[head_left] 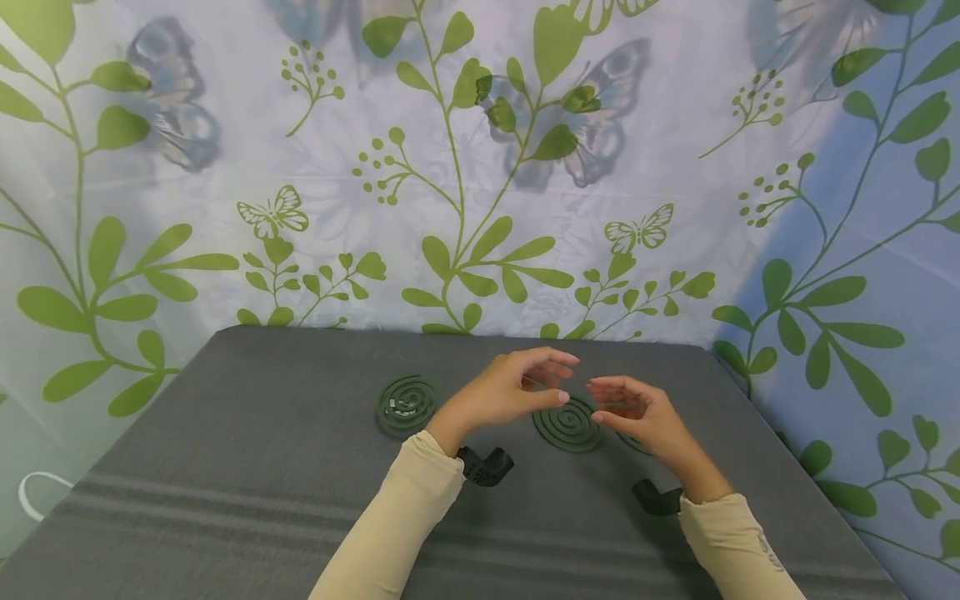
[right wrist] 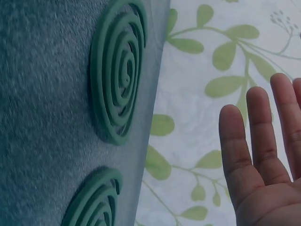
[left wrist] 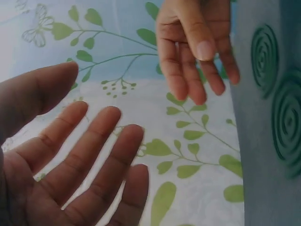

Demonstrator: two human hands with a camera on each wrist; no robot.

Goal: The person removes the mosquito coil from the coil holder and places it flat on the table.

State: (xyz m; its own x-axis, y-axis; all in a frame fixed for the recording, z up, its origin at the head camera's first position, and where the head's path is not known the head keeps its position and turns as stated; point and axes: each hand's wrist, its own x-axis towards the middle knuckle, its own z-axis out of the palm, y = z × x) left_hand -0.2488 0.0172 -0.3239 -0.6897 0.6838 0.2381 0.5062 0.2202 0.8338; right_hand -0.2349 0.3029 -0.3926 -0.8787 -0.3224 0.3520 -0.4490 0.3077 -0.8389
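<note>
Three dark green mosquito coils lie flat on the grey table. The left coil (head_left: 408, 404) has small silvery pieces on it. A middle coil (head_left: 567, 423) sits below the gap between the hands, and the third coil (head_left: 636, 444) is mostly hidden behind the right hand. My left hand (head_left: 510, 387) hovers over the table with fingers apart from the thumb, holding nothing. Facing it, my right hand (head_left: 637, 412) is also raised and bare, its fingers spread in the right wrist view. A gap separates the two hands.
The grey cloth-covered table (head_left: 262, 433) ends at a hanging curtain (head_left: 322, 167) printed with green leaves and butterflies. Black wrist mounts (head_left: 486, 467) sit under both wrists. A white loop (head_left: 33, 492) shows past the table's left edge.
</note>
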